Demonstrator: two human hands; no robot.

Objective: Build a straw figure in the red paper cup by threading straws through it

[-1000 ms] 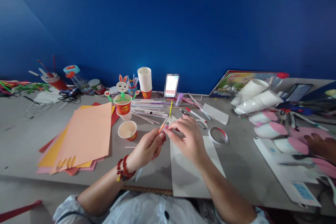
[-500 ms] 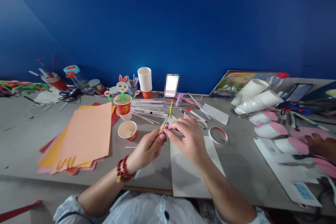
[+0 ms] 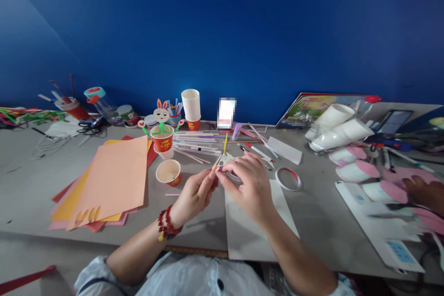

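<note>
My left hand [image 3: 198,190] is closed around a small, slim orange piece [image 3: 214,168], whose kind I cannot make out. Thumb and fingers of my right hand [image 3: 248,182] come together at its end, beside a dark pink bit. Whatever the right fingertips pinch is mostly hidden. Just behind the fingers lies a white shape [image 3: 225,159] with dark marks, partly covered, and a yellow stick [image 3: 225,142] points away from it. Under my right hand is a white sheet [image 3: 255,238].
Coloured paper [image 3: 118,175] lies left. A paper cup [image 3: 168,172] stands near a rabbit figure [image 3: 161,115] in a red cup [image 3: 162,141]. Straws [image 3: 197,141] lie behind. A tape roll [image 3: 289,179] is right; another person's hand [image 3: 425,194] rests at far right.
My left hand has shifted very slightly, tilting the orange piece a little. My right hand stays nearly in place, its fingertips still beside the piece.
</note>
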